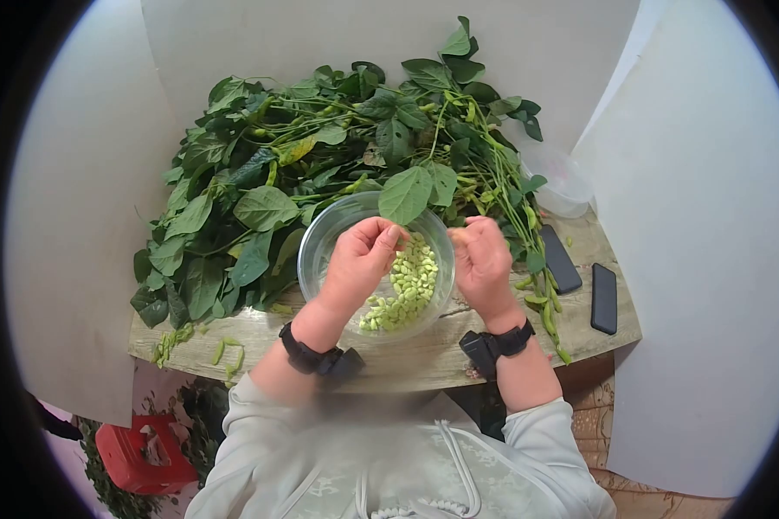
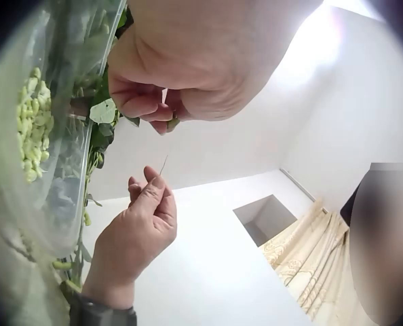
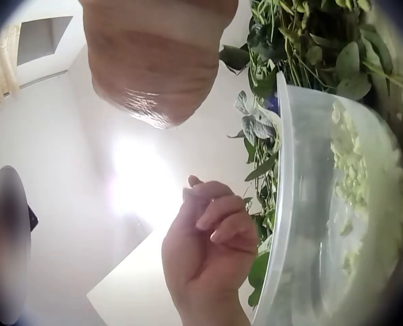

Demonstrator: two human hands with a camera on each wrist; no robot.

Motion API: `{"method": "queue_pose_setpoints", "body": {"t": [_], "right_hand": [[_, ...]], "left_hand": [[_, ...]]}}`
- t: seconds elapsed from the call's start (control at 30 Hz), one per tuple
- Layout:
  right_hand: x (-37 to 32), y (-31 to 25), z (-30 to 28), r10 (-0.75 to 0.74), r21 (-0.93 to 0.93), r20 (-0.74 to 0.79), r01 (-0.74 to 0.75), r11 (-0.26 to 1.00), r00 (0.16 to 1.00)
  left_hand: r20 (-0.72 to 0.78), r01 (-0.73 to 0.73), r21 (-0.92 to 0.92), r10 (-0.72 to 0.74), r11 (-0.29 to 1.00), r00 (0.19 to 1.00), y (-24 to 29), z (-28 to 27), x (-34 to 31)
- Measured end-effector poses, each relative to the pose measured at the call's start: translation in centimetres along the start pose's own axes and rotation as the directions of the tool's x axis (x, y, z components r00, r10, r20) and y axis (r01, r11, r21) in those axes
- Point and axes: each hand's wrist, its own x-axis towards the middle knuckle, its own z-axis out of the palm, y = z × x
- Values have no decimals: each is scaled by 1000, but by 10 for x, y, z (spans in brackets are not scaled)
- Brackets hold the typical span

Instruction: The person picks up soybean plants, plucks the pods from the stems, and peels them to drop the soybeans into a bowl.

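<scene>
A: Left hand (image 1: 348,268) first: thumb and fingers closed on a green bit (image 2: 172,125). And the right hand (image 1: 485,264), look, thumb and finger together on a thin strand (image 2: 165,164).

B: So both are clamped on something, and the hands are apart. What's the green bit, a pod?

A: Can't tell; too little pokes out. The left hand's over the bowl (image 1: 304,268), the right by its rim. I'd say that's so anything dropped from the left lands inside.

B: And the beans (image 1: 402,285)? In the bowl, loose, heaped towards its right side.

A: Bowl's at the table's (image 1: 260,333) near side, the leafy stalks (image 1: 264,208) just beyond. Short reach to either, I'd guess.

B: Those fingertip pinches look chosen for small, light stuff.

A: Here's a funny one: the left wrist view catches that strand against the pale wall. From the head, the right fingertips are a blur, no strand to be seen.

B: And the right wrist view hides them behind the hand itself!

A: But only the head view gets the two phones (image 1: 603,298) and the red stool (image 1: 143,458). The wrists pick up the curtain (image 2: 303,248) instead.
</scene>
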Motion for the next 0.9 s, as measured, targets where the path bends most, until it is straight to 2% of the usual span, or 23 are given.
{"method": "queue_pose_setpoints", "body": {"t": [0.03, 0.1, 0.27, 0.33, 0.47, 0.53, 0.57, 0.63, 0.67, 0.73, 0.77, 0.83, 0.9], "right_hand": [[1, 3, -1, 0, -2, 0, 0, 1000, 1000], [2, 8, -4, 134, -56, -109, -140, 988, 985], [-7, 30, -1, 257, -66, -106, -265, 962, 961], [-11, 36, 0, 343, -29, -19, -343, 939, 939], [-16, 42, 2, 374, 69, 29, -375, 924, 927], [-16, 42, 1, 540, 181, 69, -543, 820, 839], [-16, 42, 2, 540, 180, 69, -543, 820, 839], [-2, 28, 2, 337, 150, -102, -320, 936, 936], [3, 23, 2, 333, 153, -102, -315, 936, 937], [4, 10, 0, 187, 75, -48, -183, 980, 981], [4, 3, 0, 187, 79, -48, -183, 980, 981], [4, -12, 0, 100, 131, 138, -118, 984, 985], [3, -24, 5, 93, 145, 139, -114, 983, 986]], "left_hand": [[2, 0, -1, 0, 1000, 1000, 2, 0, 0], [10, 0, -85, 0, 996, 1000, 4, 1, 0], [66, -9, -71, 14, 997, 998, -4, -6, 2], [72, -9, -64, 14, 998, 997, -4, -6, 3], [57, -10, -78, 15, 997, 998, -5, -6, 5], [61, -16, -97, 22, 995, 998, -5, -5, 5], [52, -12, -83, 16, 996, 999, -3, -4, 4], [39, -14, -69, 17, 998, 999, -3, -4, 4], [35, -14, -77, 17, 997, 999, -5, -4, 5], [27, -11, -81, 13, 997, 1000, -9, -5, 5], [50, -14, -103, 20, 995, 999, -10, -5, 5], [71, -20, -121, 29, 992, 997, -12, -5, 7], [103, -11, -102, 22, 995, 994, -15, -5, 7]]}}
